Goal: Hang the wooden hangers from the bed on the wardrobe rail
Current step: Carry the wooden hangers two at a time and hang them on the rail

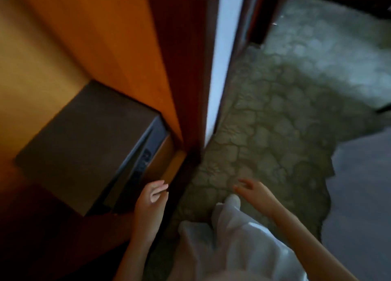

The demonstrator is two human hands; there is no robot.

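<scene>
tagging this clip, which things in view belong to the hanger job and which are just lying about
Job: left hand, right hand, both open and empty; wardrobe. No hangers or rail in view.
Lying about: dark box in the wardrobe, patterned carpet, white cloth.

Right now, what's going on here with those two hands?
A person stands at a wardrobe, looking down. The left hand is open beside a dark box inside it; the right hand is open above the patterned carpet. Neither holds anything, and no hangers are in view. The picture is blurred.
</scene>
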